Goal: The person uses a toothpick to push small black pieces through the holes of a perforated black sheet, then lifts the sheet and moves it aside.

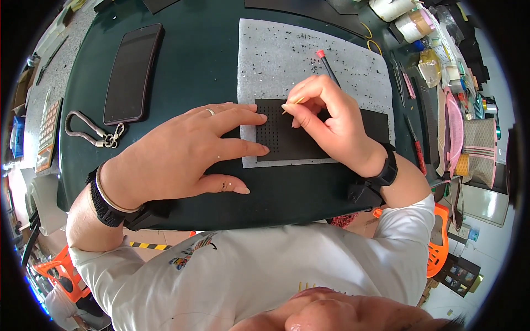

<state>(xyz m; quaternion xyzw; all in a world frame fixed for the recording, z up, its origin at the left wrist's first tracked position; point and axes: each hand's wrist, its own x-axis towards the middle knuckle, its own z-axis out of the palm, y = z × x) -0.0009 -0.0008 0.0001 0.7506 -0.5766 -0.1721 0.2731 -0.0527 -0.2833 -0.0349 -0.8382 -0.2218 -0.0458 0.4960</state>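
A flat black sheet [298,139] with rows of small holes near its left end lies on a white pad [265,58]. My left hand [176,149] is spread, its fingertips resting on the sheet's left end beside the holes. With thumb and forefinger, my right hand [339,121] pinches a thin yellow pointed piece [300,101] over the sheet, just right of the holes. Its tip points down to the left; whether it touches the sheet I cannot tell. Behind that hand, a dark rod with a red end [321,54] lies on the pad, partly hidden.
Small black bits are scattered over the pad. A phone [132,74] and a grey cord strap [85,118] lie at left on the dark green table [193,49]. To the right are tweezers [397,80], a red-handled tool [418,151] and thread spools [411,26].
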